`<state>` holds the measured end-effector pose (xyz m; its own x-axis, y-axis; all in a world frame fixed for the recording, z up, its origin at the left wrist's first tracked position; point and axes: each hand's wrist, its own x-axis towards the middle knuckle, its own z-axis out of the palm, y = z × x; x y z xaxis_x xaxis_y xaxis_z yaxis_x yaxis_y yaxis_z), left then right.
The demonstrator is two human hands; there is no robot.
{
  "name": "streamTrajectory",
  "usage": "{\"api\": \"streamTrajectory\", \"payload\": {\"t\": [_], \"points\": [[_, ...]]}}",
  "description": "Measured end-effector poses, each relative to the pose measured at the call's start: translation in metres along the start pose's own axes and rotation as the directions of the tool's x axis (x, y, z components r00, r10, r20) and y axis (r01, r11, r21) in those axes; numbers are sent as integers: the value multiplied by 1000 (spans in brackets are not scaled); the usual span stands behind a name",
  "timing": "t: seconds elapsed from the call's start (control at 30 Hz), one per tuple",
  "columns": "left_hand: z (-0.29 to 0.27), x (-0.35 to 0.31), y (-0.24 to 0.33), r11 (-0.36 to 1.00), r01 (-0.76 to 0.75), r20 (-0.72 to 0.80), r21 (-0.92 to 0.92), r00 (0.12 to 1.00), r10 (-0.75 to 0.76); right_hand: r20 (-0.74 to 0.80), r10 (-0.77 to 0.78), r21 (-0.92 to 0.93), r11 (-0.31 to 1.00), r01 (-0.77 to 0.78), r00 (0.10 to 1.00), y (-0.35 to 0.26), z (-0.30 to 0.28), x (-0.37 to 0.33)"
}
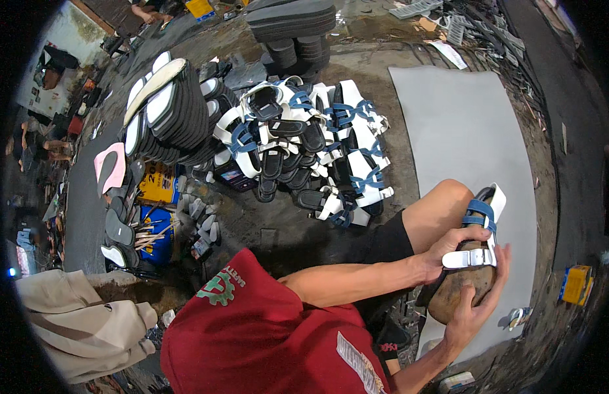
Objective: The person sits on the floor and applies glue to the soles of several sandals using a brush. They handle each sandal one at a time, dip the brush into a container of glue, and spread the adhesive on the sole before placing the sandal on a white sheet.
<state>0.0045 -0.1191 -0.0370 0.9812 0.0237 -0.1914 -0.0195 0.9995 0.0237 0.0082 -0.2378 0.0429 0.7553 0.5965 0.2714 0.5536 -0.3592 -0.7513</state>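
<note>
A sandal (480, 217) with blue straps, a white edge and a white buckled ankle strap sits on a brown, worn shoe last (452, 295), held up beside my bent knee at the right. My left hand (445, 249) grips it from the left, the thumb lying across the top by the blue straps and the other fingers mostly hidden beneath. My right hand (481, 305) wraps the heel end of the last, its fingers reaching up along the right side to the white strap and its thumb on the last's top.
A heap of blue-and-white sandals (304, 144) lies ahead on the dark floor. Left of it stand stacked soles (176, 115); more dark slabs (291, 23) are piled behind. A grey sheet (468, 125) spreads at the right. A blue container (156, 233) with sticks stands left, near a beige cloth (87, 322).
</note>
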Motion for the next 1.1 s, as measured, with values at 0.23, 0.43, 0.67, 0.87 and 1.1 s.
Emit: {"api": "streamTrajectory", "payload": {"t": [0.23,0.43,0.67,0.87,1.1], "points": [[-3,-4,10,995,-41,-43,89,998,45,-192,93,18,996,-91,977,12,22,-5],[-1,3,9,998,-39,61,39,997,36,-407,82,-21,995,-99,910,30,21,9],[15,2,8,999,21,-106,-49,994,-26,-383,51,111,994,-9,922,4,15,-9],[18,-3,6,984,-43,-69,173,996,55,-357,113,226,974,-31,927,22,17,2],[32,3,8,961,-76,-59,265,994,95,-439,-17,189,976,111,899,35,22,18]]}}
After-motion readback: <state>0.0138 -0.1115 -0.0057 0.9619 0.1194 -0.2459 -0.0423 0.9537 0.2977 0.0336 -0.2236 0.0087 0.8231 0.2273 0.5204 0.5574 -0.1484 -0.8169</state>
